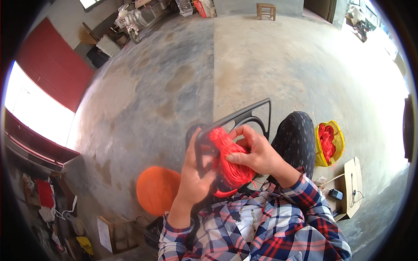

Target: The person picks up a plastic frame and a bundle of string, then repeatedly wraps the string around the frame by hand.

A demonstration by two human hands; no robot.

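A bundle of bright red cord (228, 158), gathered tight at its upper end and looped below, lies over a black plastic frame (250, 111) above my lap. My right hand (257, 152) is closed on the bundle, its thumb across the strands and its fingers bent at the far side. My left hand (193, 174) wraps round the frame's left side, with some fingers seen through the opening and the thumb close to the cord. A curved bar of the frame shows behind my right fingers. The bundle and my right hand hide much of the frame's middle.
A yellow bag (321, 158) of red cord stands right of my knee, beside an open cardboard box (350, 187) holding a small dark device. Left of me are an orange round seat (156, 189) and a wooden stool (113, 235). Another stool (266, 11) stands far off.
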